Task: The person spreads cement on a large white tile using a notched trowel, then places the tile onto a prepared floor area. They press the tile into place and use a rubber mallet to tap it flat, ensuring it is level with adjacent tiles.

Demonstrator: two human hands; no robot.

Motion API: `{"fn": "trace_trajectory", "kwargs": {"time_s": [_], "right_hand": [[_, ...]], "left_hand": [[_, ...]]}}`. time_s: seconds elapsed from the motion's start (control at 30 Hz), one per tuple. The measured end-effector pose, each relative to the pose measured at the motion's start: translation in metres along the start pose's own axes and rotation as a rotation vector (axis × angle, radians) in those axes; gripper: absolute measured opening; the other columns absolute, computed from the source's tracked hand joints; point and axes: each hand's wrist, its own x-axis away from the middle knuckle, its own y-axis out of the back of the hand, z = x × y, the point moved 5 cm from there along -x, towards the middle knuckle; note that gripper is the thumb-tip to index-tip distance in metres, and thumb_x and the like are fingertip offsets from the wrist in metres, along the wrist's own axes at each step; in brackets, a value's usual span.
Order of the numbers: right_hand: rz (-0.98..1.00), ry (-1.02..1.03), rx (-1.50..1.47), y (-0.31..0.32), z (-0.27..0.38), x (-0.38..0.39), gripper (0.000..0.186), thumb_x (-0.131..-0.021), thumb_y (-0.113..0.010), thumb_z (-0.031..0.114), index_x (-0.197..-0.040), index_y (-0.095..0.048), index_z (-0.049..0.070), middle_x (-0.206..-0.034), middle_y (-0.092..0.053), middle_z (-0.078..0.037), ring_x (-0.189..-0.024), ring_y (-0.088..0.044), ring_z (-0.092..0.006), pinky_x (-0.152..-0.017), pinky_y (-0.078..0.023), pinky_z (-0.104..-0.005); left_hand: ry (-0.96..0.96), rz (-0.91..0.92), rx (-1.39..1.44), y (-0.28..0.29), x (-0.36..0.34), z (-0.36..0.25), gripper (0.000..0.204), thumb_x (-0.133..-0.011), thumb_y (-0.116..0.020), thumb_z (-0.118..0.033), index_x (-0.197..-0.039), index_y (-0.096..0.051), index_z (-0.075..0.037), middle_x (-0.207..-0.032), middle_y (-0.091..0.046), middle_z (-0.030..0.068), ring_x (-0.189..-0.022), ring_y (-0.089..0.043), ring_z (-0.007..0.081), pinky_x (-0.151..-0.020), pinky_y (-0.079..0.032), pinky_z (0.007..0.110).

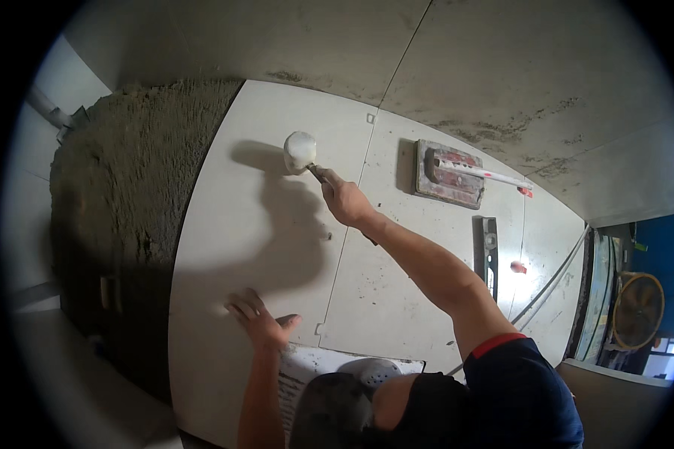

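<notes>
My right hand (343, 200) is closed round the handle of a white-headed mallet (300, 152). The mallet head is over the far part of a large pale tile (217, 232), and I cannot tell whether it touches. My left hand (263, 322) rests on the near part of this tile, fingers spread and thumb out. Small white clips sit in the joint on its right, one at the far end (371, 118) and one at the near end (320, 329). Left of the tile lies a grey, ridged mortar bed (135, 165).
On tiles to the right lie a stained float (449, 176) with a white-handled tool across it, a spirit level (490, 254), a red wedge (518, 267) and a cable (550, 280). A tiled wall (502, 67) bounds the far side. A round fan (638, 311) stands far right.
</notes>
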Motion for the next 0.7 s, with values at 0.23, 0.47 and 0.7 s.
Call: {"fn": "trace_trajectory", "kwargs": {"time_s": [0.23,0.47,0.7], "right_hand": [[-0.025,0.127,0.047,0.002,0.004,-0.017,0.039,-0.1,-0.043,0.021,-0.138,-0.043,0.011,-0.114,-0.063,-0.027,-0.102,-0.06,-0.0467,-0.088,-0.05,-0.0498],[0.049,0.176,0.051,-0.029,0.021,-0.045,0.039,-0.1,-0.041,0.019,-0.138,-0.043,0.012,-0.097,-0.067,-0.027,-0.091,-0.062,-0.0482,-0.08,-0.05,-0.0539],[-0.008,0.264,0.029,-0.059,0.055,-0.077,0.035,-0.101,-0.042,0.019,-0.135,-0.046,0.013,-0.091,-0.067,-0.026,-0.082,-0.062,-0.0481,-0.075,-0.049,-0.0553]], "left_hand": [[-0.16,-0.064,0.024,-0.005,-0.007,0.003,0.136,-0.052,-0.087,-0.057,-0.151,-0.012,-0.001,-0.15,0.001,0.0411,-0.135,0.001,0.0664,-0.106,-0.016,0.075],[-0.101,-0.081,0.064,-0.003,-0.004,0.003,0.14,-0.05,-0.089,-0.058,-0.152,-0.008,-0.006,-0.15,0.004,0.0416,-0.136,0.001,0.0657,-0.106,-0.018,0.074],[-0.019,0.017,0.003,0.005,-0.004,-0.003,0.141,-0.054,-0.086,-0.062,-0.153,-0.004,-0.003,-0.15,0.012,0.0415,-0.139,0.009,0.0603,-0.114,-0.01,0.066]]}}
